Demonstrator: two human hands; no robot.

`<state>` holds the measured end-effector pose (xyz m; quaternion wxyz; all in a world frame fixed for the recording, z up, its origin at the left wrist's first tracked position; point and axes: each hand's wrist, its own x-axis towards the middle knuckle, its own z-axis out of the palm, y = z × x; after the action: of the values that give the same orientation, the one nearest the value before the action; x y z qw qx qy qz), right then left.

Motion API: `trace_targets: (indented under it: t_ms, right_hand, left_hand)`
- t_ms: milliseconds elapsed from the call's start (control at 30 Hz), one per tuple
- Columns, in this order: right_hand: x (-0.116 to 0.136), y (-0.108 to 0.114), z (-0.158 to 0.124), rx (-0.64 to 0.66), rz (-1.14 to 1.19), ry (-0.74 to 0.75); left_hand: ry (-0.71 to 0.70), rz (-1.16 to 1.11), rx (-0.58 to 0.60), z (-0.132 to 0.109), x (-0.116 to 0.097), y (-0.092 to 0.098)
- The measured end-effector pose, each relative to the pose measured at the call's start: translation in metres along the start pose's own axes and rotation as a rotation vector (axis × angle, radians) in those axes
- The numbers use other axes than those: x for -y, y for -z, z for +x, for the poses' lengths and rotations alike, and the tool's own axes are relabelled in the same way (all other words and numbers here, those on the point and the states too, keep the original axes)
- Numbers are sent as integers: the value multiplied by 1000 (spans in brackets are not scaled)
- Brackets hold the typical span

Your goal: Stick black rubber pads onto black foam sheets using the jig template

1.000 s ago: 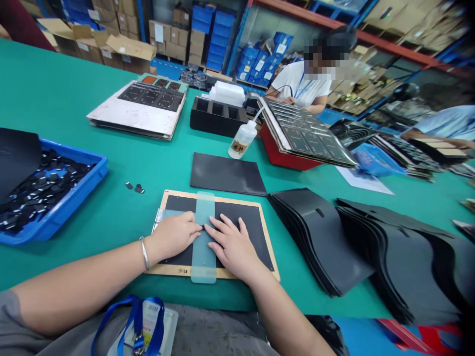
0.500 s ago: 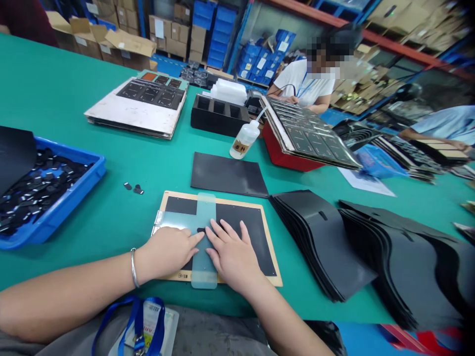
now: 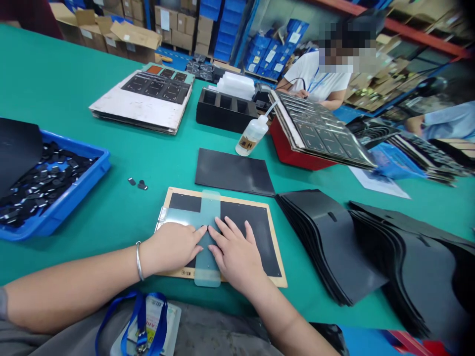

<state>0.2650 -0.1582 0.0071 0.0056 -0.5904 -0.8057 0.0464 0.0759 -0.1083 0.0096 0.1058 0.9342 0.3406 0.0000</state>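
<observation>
Left forearm: comes in from the lower left of the frame and slants up to the centre, a silver bracelet [image 3: 138, 261] at the wrist.
Left hand: back uppermost, left of centre; its index finger [image 3: 200, 233] reaches out toward the right, the thumb lies apart below it, and the other fingers are mostly hidden.
Right forearm: rises from the bottom edge, right of centre, leaning up and to the left.
Right hand [image 3: 237, 254]: palm down and fairly flat, fingers spread and pointing up and left, thumb held apart; it grips nothing.
Fingertips: the two index tips nearly meet over the translucent template, a small dark piece [image 3: 207, 227] just showing between them; whether the left hand presses it cannot be told.
Translucent template [image 3: 211, 205]: in the lower centre, an upright strip with an arm to the left, ending at a metal hinge [image 3: 160, 216].
Black sheet [image 3: 256, 225]: beneath the template and the right hand, in the lower centre, on a wood-edged board [image 3: 281, 269].
Loose tabs [image 3: 142, 185]: left of centre, above the left hand and apart from it.
Blue tray [image 3: 74, 195]: at the left edge, full of small black pieces.
Stacked black sheets [image 3: 326, 237]: lower right, beside the board.
</observation>
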Motion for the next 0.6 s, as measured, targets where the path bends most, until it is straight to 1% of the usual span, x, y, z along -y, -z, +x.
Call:
trace_targets:
  t_ms: [67,133,200,267,367,433,533,600]
  right_hand:
    - [-3,3,3,0,11,-6]
    - [-8,6,6,8,31,-5]
    - [-13,7,6,31,66,1]
    - [-17,6,5,56,120,-5]
    - [-18,3,1,54,269,-67]
    - [-15,5,-3,45,407,-108]
    - [-5,22,-10,-3,600,-96]
    - [-1,38,-16,-49,694,-21]
  left_hand:
    - [-4,-61,-4,3,4,0]
    - [-7,-149,-34,6,10,1]
    - [11,-228,-103,8,18,2]
    - [60,-277,-177,10,26,4]
    - [144,-311,-238,12,37,8]
    - [174,-342,-261,13,44,10]
    - [209,-467,-280,13,51,13]
    - [220,-624,-278,12,56,17]
